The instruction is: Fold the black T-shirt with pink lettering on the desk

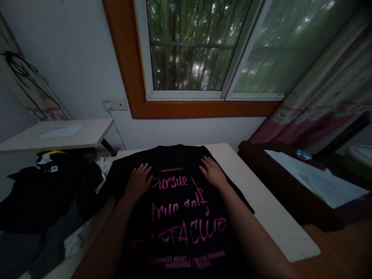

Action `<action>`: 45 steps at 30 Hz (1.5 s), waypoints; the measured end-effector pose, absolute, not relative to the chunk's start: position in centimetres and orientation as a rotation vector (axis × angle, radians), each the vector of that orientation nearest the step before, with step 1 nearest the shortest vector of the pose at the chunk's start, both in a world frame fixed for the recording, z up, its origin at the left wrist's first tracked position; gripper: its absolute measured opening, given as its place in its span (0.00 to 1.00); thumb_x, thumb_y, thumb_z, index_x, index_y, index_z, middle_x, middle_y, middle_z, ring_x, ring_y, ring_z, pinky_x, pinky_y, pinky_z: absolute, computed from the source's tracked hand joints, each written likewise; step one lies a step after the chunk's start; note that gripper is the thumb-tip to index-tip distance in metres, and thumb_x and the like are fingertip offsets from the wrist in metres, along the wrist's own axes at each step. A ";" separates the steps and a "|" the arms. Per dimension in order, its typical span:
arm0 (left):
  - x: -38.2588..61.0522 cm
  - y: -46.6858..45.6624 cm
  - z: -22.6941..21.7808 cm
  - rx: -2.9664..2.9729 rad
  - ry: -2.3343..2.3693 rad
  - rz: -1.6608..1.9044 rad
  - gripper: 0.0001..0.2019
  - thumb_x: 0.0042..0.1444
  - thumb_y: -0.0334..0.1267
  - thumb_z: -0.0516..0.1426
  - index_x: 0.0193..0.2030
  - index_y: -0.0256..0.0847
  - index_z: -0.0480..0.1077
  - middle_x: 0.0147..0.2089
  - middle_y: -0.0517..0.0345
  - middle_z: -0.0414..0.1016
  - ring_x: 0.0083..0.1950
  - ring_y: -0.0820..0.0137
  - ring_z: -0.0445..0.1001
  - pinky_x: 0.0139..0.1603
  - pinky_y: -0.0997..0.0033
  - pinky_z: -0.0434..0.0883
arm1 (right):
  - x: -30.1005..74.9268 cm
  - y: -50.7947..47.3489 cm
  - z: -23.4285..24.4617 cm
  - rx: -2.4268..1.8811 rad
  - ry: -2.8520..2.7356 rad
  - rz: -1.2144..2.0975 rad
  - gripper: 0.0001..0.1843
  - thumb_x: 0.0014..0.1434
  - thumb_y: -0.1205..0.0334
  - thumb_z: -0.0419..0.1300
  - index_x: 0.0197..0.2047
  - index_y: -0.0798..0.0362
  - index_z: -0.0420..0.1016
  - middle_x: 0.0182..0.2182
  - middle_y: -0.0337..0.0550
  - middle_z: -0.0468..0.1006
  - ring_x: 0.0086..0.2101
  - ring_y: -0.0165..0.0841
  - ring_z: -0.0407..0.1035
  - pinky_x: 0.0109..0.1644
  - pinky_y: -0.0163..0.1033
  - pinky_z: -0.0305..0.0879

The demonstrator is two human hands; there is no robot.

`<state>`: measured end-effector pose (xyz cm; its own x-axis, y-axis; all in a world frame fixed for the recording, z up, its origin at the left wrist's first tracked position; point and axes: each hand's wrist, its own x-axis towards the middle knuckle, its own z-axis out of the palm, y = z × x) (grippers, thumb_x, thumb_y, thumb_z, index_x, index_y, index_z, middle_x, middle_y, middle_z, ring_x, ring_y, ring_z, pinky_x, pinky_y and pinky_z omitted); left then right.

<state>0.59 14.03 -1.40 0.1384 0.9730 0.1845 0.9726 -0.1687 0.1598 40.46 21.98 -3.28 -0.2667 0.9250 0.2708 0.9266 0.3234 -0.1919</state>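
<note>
A: Where do we have the black T-shirt [179, 199]?
B: We have it spread face up on the pale table [270, 217], neckline at the far edge, its lower part running out of view at the bottom. We can read "UNCOMPLICATE", "Pursue" and "true" in its pink print [186, 237].
A: And our hands?
B: Our left hand [140, 179] rests palm down beside the upper lettering, fingers moderately spread, thumb out. Our right hand [213, 173] lies on the opposite side near the shoulder, fingers fanned wide. We grip nothing in either.
A: What do we see around the table?
B: To the left we see a heap of dark clothes [43, 193], and above it a small tabletop [88, 133] bearing a sheet of paper [62, 131]. To the right, dark brown furniture [290, 190] carries a pale sheet [314, 176].
A: Beyond that?
B: We face a wood-framed window [192, 50], with a patterned curtain [325, 93] on its right.
</note>
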 end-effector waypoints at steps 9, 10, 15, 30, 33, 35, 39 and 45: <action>-0.7 13.6 0.6 2.191 2.377 0.531 0.22 0.67 0.42 0.46 0.58 0.39 0.74 0.57 0.50 0.78 0.56 0.58 0.76 0.62 0.56 0.69 | 40.5 21.9 -3.0 -1.626 -2.257 -0.008 0.32 0.71 0.47 0.46 0.67 0.60 0.67 0.68 0.53 0.62 0.69 0.46 0.52 0.72 0.53 0.50; -1.2 13.3 1.1 2.157 2.434 0.592 0.21 0.66 0.41 0.46 0.57 0.40 0.74 0.56 0.51 0.79 0.54 0.58 0.77 0.61 0.56 0.69 | 40.5 21.9 -3.0 -1.623 -2.252 -0.005 0.31 0.71 0.47 0.46 0.67 0.59 0.67 0.68 0.52 0.62 0.68 0.46 0.52 0.72 0.54 0.50; -5.2 11.6 2.9 1.960 2.675 0.794 0.20 0.62 0.33 0.48 0.56 0.42 0.74 0.58 0.53 0.77 0.60 0.58 0.71 0.63 0.57 0.67 | 40.4 21.8 -2.9 -1.612 -2.239 -0.012 0.30 0.71 0.48 0.47 0.65 0.58 0.69 0.68 0.52 0.63 0.68 0.45 0.54 0.72 0.52 0.51; -7.0 10.5 2.8 1.518 2.671 0.246 0.32 0.62 0.43 0.49 0.73 0.42 0.50 0.57 0.35 0.73 0.53 0.47 0.74 0.51 0.50 0.70 | 40.8 21.9 -3.4 -1.558 -2.214 -0.012 0.27 0.69 0.51 0.51 0.64 0.56 0.71 0.66 0.52 0.66 0.67 0.46 0.56 0.71 0.52 0.53; -6.7 10.3 3.3 1.572 2.664 0.293 0.33 0.62 0.44 0.50 0.73 0.43 0.50 0.56 0.38 0.73 0.56 0.47 0.71 0.51 0.51 0.69 | 40.9 21.9 -3.4 -1.557 -2.208 -0.004 0.26 0.69 0.51 0.51 0.64 0.55 0.71 0.66 0.51 0.66 0.67 0.46 0.56 0.71 0.53 0.54; -6.3 10.2 3.6 1.635 2.693 0.367 0.33 0.62 0.43 0.50 0.73 0.43 0.49 0.57 0.40 0.73 0.58 0.48 0.69 0.52 0.52 0.69 | 41.0 21.9 -3.4 -1.558 -2.206 0.000 0.26 0.69 0.51 0.52 0.64 0.55 0.71 0.66 0.51 0.65 0.67 0.46 0.56 0.71 0.53 0.54; -5.0 10.3 4.5 1.862 2.711 0.571 0.31 0.63 0.40 0.50 0.73 0.42 0.52 0.56 0.41 0.72 0.57 0.53 0.71 0.56 0.55 0.68 | 41.0 21.9 -3.4 -1.567 -2.217 0.005 0.26 0.69 0.52 0.51 0.64 0.57 0.71 0.67 0.52 0.65 0.67 0.46 0.56 0.71 0.52 0.53; -2.0 9.7 5.9 2.354 1.845 0.494 0.21 0.65 0.41 0.50 0.64 0.52 0.69 0.54 0.54 0.77 0.51 0.62 0.77 0.52 0.63 0.72 | 41.0 21.9 -3.4 -1.556 -2.205 0.014 0.26 0.69 0.52 0.51 0.64 0.56 0.71 0.66 0.52 0.65 0.67 0.45 0.55 0.71 0.52 0.53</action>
